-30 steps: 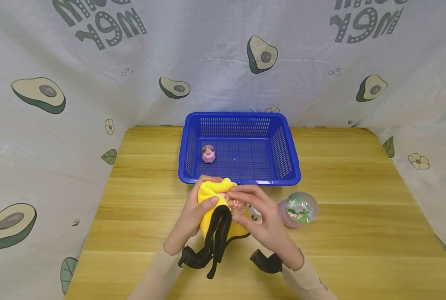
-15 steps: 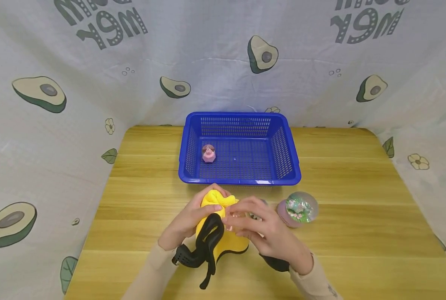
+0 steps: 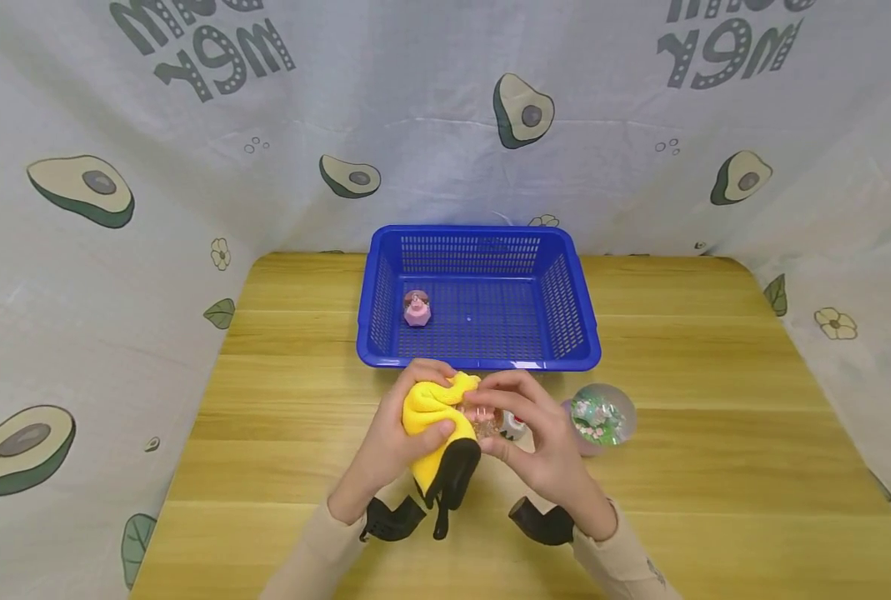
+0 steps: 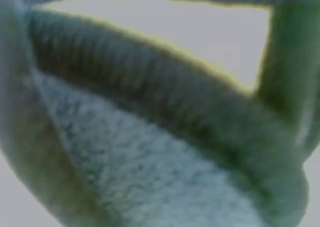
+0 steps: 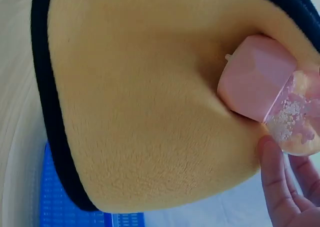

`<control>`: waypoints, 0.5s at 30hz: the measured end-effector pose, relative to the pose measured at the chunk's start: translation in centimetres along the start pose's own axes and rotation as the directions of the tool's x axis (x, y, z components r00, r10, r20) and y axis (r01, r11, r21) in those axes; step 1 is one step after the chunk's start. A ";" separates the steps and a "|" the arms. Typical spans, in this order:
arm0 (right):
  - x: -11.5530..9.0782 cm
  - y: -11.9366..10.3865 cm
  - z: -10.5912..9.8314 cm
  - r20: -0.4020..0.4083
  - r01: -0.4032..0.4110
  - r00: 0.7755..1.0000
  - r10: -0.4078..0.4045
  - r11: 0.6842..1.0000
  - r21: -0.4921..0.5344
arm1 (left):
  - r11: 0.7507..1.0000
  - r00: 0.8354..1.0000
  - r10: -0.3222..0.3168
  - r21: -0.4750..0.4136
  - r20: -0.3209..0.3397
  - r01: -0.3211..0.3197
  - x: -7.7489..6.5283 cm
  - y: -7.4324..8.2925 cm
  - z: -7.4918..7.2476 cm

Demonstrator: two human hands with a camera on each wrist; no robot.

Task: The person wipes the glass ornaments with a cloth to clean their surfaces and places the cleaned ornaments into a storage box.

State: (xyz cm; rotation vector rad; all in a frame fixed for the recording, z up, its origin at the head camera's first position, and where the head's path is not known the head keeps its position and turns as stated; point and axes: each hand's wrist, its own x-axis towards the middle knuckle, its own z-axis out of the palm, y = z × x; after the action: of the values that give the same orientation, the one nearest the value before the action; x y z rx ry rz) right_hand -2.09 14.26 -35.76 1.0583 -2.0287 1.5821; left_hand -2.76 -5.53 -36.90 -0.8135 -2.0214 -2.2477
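My left hand [image 3: 396, 429] grips a bunched yellow cloth [image 3: 432, 407] with black edging, which hangs down toward the wrist. Against the cloth sits a small snow globe [image 3: 480, 419]; its faceted pink base [image 5: 257, 79] lies in the cloth, as the right wrist view shows. Thumb and fingers of my right hand [image 3: 553, 442] pinch the globe's clear dome [image 5: 295, 119], where white flakes and pink shapes show. The left wrist view is blurred and filled by the cloth [image 4: 145, 157] and its dark edging.
A blue plastic basket [image 3: 483, 364] stands behind the hands, with a small pink-based snow globe [image 3: 417, 308] at its left. Right of my right hand is a larger snow globe [image 3: 601, 414] with green and pink inside. A small white object [image 3: 514, 427] shows behind the right fingers.
Both hands have dipped toward me and come back up, with the cloth and globe turning between them. The black edging now hangs in a shorter, more bunched fold. Basket and larger globe stay put.
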 end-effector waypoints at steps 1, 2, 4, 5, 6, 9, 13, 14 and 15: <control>0.0 -0.1 0.0 0.001 -0.023 1.000 0.023 1.000 0.010 | 0.999 1.000 0.029 0.024 -0.009 -0.028 0.0 0.0 0.1; 0.0 -0.2 0.0 0.004 -0.045 0.999 0.045 0.999 0.031 | 0.997 0.998 0.059 0.052 -0.018 -0.058 -0.1 -0.1 0.2; 0.0 -0.3 -0.1 0.009 -0.088 0.996 0.087 0.994 0.065 | 0.987 0.993 0.117 0.114 -0.034 -0.113 -0.1 -0.4 0.4; 0.0 -0.4 -0.1 0.011 -0.112 0.994 0.112 0.990 0.082 | 0.980 0.989 0.145 0.145 -0.040 -0.137 -0.1 -0.5 0.5; 0.0 -0.4 -0.1 0.013 -0.143 0.990 0.142 0.985 0.100 | 0.971 0.984 0.173 0.176 -0.045 -0.163 -0.2 -0.6 0.6; 0.0 -0.6 -0.1 0.006 -0.237 0.971 0.238 0.962 0.135 | 0.943 0.968 0.247 0.241 -0.044 -0.230 -0.3 -0.9 0.9; 0.1 -1.0 0.2 -0.025 -0.358 0.930 0.368 0.917 0.173 | 0.898 0.944 0.328 0.319 -0.026 -0.303 -0.4 -1.3 1.2; 0.1 -1.1 0.3 -0.036 -0.378 0.920 0.391 0.906 0.190 | 0.889 0.939 0.342 0.333 -0.025 -0.315 -0.4 -1.4 1.3; 0.1 -1.1 0.5 -0.046 -0.397 0.909 0.414 0.894 0.206 | 0.883 0.936 0.352 0.342 -0.029 -0.321 -0.4 -1.5 1.4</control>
State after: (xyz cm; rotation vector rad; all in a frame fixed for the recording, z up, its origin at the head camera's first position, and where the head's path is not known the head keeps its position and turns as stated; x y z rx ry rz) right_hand -1.23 13.69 -35.08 0.6287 -2.1697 2.0285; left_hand -2.43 -4.15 -38.43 -0.9224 -1.9570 -1.6690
